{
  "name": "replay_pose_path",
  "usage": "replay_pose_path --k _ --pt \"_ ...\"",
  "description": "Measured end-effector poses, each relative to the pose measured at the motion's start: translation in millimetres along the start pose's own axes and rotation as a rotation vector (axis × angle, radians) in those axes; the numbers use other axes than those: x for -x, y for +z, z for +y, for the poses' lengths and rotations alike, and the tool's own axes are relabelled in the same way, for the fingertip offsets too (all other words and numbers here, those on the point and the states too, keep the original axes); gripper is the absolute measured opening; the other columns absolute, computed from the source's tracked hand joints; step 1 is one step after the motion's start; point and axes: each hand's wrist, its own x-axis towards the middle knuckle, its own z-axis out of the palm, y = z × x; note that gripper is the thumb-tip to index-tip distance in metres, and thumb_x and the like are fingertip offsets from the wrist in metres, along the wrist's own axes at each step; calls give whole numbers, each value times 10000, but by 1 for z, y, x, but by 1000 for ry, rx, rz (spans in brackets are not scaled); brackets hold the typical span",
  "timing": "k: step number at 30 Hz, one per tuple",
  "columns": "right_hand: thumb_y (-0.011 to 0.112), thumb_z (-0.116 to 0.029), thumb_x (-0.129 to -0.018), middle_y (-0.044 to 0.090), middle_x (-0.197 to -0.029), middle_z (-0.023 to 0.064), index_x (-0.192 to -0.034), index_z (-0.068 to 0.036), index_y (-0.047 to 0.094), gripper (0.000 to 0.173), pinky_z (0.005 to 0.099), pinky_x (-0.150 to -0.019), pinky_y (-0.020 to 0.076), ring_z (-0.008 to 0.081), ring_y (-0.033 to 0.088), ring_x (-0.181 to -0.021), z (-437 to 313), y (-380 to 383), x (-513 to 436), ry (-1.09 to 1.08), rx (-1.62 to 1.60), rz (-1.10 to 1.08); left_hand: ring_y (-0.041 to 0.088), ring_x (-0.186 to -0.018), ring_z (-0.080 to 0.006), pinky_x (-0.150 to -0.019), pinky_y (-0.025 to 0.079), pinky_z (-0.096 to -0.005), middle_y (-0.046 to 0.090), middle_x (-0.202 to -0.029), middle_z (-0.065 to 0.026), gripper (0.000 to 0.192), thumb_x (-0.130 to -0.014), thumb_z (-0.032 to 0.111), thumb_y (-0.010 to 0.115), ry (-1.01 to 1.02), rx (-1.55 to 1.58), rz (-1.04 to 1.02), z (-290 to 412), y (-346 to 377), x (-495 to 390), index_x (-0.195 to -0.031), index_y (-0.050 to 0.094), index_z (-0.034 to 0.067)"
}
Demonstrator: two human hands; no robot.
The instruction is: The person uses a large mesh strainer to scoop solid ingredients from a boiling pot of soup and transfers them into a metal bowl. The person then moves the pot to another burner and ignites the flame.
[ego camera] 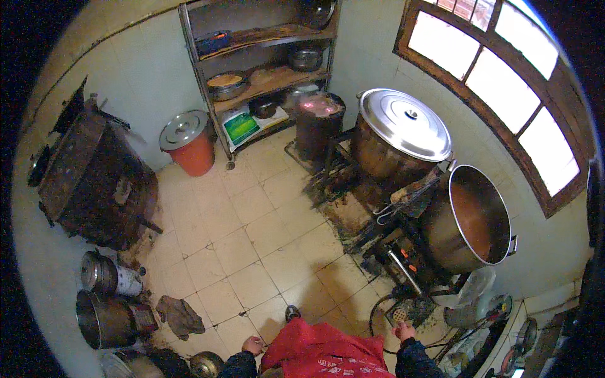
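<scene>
My left hand (254, 345) hangs beside the red apron (326, 352) with its fingers curled. I see nothing in it, but its palm is hidden. My right hand (404, 330) is on the other side, over the dark hose (373, 316). Just beyond its fingertips shows a round perforated piece (400, 315); whether the hand grips it or only overlaps it in view, I cannot tell. Past that, a tall metal pot (435, 236) with no lid holds reddish-brown contents. Behind it stands a large pot (378, 156) under a shiny metal lid (409, 124).
Tiled floor (227, 245) lies ahead. A red bucket (191, 158) with a metal lid stands by the shelf rack (269, 85). Glowing coals top a cylindrical stove (319, 125). Leftward are a rusty metal cabinet-like unit (104, 189), an empty pot (108, 326) and a rag (182, 317).
</scene>
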Motion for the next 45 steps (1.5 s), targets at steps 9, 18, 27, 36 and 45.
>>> replay_pose_path --k 9,18,27,36,45 --pt "520 -216 -915 595 -713 131 -924 58 544 275 385 -628 514 211 602 -644 -140 198 32 -27 176 -290 633 -731 -285 -627 531 -418 626 -898 -163 363 -723 185 685 201 572 -26 35 -177 -92 -1002 530 12" --pt "599 -348 -807 626 -887 219 -1124 0 501 481 408 -671 516 328 634 -802 -101 253 -64 162 490 -263 611 -764 -298 -686 518 -448 614 -951 -153 299 -801 215 611 315 658 -55 173 -181 -166 -1034 539 44" --pt "639 -346 -775 655 -898 171 -1049 -33 564 422 382 -688 513 303 633 -829 -160 411 -149 171 466 -270 612 -827 -248 -614 504 -360 617 -854 -111 325 -758 234 643 -41 273 -19 310 -365 -205 -1014 517 78" --pt "516 -160 -897 600 -985 281 -1107 106 480 340 439 -706 542 354 628 -833 -194 488 -205 -263 382 -305 598 -720 -254 -576 529 -375 602 -834 -134 330 -759 70 626 177 884 -362 453 -435 -283 -1049 489 -5" --pt "472 -148 -885 627 -784 292 -1031 86 496 276 422 -520 540 342 624 -560 -221 548 -89 297 -422 320 625 -852 -260 -792 501 -357 658 -934 -109 265 -808 203 554 807 -830 -313 566 -522 -441 -1024 600 56"
